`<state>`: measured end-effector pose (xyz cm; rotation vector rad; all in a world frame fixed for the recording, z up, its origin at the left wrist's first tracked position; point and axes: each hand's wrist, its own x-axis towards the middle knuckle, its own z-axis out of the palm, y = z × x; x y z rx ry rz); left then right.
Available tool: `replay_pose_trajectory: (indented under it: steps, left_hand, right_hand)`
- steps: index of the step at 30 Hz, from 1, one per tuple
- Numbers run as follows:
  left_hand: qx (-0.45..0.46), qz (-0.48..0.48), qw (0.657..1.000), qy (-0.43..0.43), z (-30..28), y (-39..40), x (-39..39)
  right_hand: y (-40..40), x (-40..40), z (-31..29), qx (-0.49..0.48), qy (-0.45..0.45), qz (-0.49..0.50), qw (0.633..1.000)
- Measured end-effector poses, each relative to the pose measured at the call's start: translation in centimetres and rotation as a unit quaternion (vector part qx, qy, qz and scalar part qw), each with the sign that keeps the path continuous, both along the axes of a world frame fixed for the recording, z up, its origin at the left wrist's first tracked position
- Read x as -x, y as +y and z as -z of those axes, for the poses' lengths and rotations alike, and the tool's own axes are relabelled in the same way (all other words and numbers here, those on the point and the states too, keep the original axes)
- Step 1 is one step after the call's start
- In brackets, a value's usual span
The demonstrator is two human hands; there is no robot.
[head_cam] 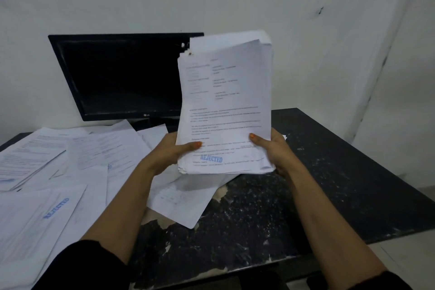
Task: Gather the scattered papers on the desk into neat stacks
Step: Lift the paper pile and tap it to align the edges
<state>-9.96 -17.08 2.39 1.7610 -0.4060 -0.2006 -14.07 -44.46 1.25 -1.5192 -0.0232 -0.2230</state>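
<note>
Gripping thick ragged-edged paper stack (pixel 224 106) upright, both hands, left hand (pixel 173 150) and right hand (pixel 274 150)

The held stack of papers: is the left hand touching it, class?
Touching. The head view shows the left hand gripping the stack of papers at its lower left edge, thumb pressed across the front sheet.

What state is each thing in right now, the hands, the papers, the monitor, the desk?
Left hand: grips the held stack.
Right hand: grips the held stack.
Held stack: upright, lifted off the desk.
Loose papers: scattered, overlapping.
Monitor: screen dark.
Desk: surface worn, peeling.
</note>
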Motion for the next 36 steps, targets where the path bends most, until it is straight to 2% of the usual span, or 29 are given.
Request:
replay_pose_trajectory:
  steps: [4,7,11,16,21,26,36]
  left_hand:
    - [-0.023,-0.031,0.996,-0.080,-0.2,-1.0,-0.3]
    - [0.002,-0.069,0.991,-0.114,0.6,-1.7,-0.6]
    - [0.061,-0.111,0.987,-0.098,2.5,-2.4,-0.2]
    - [0.066,-0.121,0.988,-0.062,4.0,-2.3,0.1]
    - [0.087,-0.170,0.972,-0.137,-1.1,-2.1,-0.7]
    - [0.148,-0.159,0.954,-0.205,-7.4,-2.8,-1.4]
    - [0.160,-0.272,0.913,-0.259,-9.0,-5.9,0.2]
  right_hand:
    - [0.6,0.0,0.1,0.062,-0.027,0.034,0.997]
    - [1.1,0.0,0.4,0.036,-0.035,0.066,0.997]
    - [1.7,-0.2,0.7,0.021,-0.024,0.079,0.996]
    - [2.4,0.0,0.6,0.032,-0.022,0.071,0.997]
    - [2.9,0.1,-2.9,0.010,-0.088,0.086,0.992]
    - [3.4,0.0,-7.2,-0.008,-0.156,0.116,0.981]
    - [6.1,0.1,-9.5,-0.007,-0.212,0.179,0.961]
